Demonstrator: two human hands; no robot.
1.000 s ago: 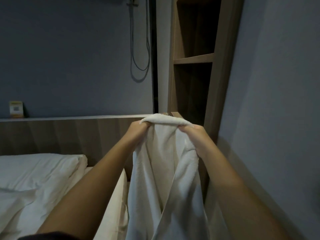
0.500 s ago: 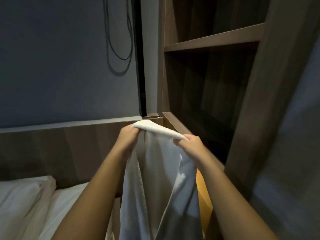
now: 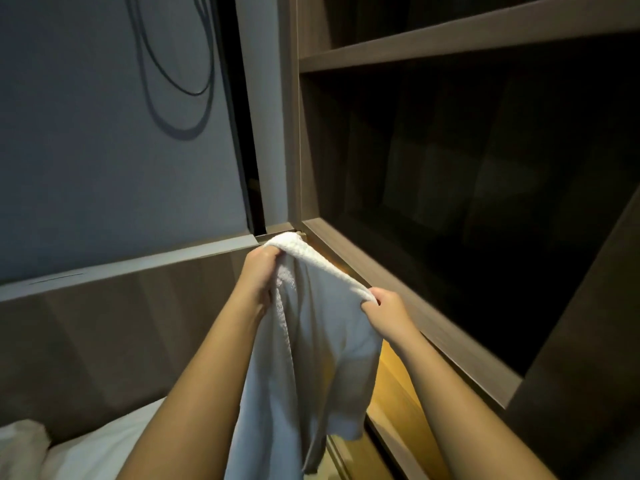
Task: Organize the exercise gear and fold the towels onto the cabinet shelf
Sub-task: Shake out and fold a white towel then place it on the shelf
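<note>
Room: dim bedroom corner, grey wall (image 3: 104,168) with a hanging black cable (image 3: 180,81), wooden headboard ledge (image 3: 121,268), white bedding (image 3: 97,445) lower left.
Cabinet: open wooden cabinet (image 3: 294,133) on the right, dark inside; lower shelf (image 3: 415,296) edge just beside the hands, another shelf (image 3: 450,39) above.
Towel: white towel (image 3: 311,358) held up by its top edge, rest hanging loose down between the arms, not yet folded.
Left hand: left hand (image 3: 258,268) fingers curled tight, bunching one end of the top edge.
Right hand: right hand (image 3: 386,313) pinching the other end, thumb on top.
Stage: probably lining it up for a first fold, near the shelf front.
Risk: bunched uneven grips could give a crooked fold; hanging tail may catch on the shelf lip or slip out of the pinch.
</note>
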